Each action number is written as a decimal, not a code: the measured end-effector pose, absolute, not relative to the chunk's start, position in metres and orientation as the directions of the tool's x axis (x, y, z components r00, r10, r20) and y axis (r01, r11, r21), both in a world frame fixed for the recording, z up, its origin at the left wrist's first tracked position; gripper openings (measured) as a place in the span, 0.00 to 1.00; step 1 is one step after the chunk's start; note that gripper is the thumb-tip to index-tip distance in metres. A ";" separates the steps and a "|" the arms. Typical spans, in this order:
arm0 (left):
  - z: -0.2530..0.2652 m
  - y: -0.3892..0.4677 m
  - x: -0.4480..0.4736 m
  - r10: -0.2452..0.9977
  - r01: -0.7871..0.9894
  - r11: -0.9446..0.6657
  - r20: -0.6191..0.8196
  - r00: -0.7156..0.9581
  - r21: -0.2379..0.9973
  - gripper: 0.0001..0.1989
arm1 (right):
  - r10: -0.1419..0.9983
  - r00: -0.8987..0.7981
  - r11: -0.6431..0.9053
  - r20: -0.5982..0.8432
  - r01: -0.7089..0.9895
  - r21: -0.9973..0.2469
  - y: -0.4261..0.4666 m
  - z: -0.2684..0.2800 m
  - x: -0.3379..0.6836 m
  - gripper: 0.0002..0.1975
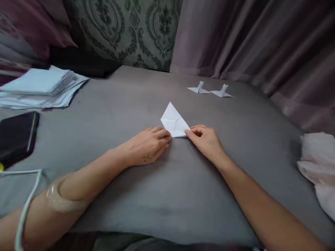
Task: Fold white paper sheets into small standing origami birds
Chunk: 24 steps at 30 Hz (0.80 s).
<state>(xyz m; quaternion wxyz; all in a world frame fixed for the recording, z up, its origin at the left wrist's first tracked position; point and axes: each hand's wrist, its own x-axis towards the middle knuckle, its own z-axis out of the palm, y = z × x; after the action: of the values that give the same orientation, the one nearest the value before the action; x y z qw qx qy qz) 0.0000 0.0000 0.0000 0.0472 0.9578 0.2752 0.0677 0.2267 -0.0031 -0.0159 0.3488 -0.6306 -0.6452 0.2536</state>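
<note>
A folded sheet of white paper (173, 118) lies on the grey cloth in front of me, its pointed tip facing away and crease lines showing across it. My left hand (150, 144) is closed at its near left corner, the fingertips pressed together on the edge. At the near right corner, my right hand (205, 139) pinches the paper between thumb and fingers. Farther back on the right stand two folded paper birds, a left one (199, 88) and a right one (222, 92), each with spread wings and an upright neck.
A stack of white paper (39, 83) sits at the back left, with a dark phone (18, 136) nearer me. A white cable (31, 195) crosses by my left forearm. Crumpled pale cloth (319, 164) lies at the right edge. Curtains (235, 38) hang behind the grey surface (125, 101).
</note>
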 end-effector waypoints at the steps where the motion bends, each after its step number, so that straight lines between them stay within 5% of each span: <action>1: -0.002 0.001 0.000 0.532 0.520 -0.846 0.114 0.839 0.119 0.21 | 0.989 0.050 0.073 0.137 0.643 -0.762 -0.003 -0.016 0.227 0.10; 11: -0.008 0.005 0.004 0.546 0.548 -0.836 0.129 0.828 0.021 0.25 | 0.984 0.077 0.052 0.158 0.727 -0.685 -0.003 -0.015 0.223 0.09; 24: -0.012 0.008 0.013 0.595 0.595 -0.802 0.145 0.791 0.051 0.25 | 0.976 0.091 0.025 0.196 0.855 -0.518 -0.005 -0.023 0.216 0.13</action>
<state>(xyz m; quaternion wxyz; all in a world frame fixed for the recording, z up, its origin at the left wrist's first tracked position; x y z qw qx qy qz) 0.0127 0.0077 -0.0115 0.0014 0.9462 0.3143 0.0768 0.2165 -0.0048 -0.0235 0.2658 -0.6890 -0.6646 0.1140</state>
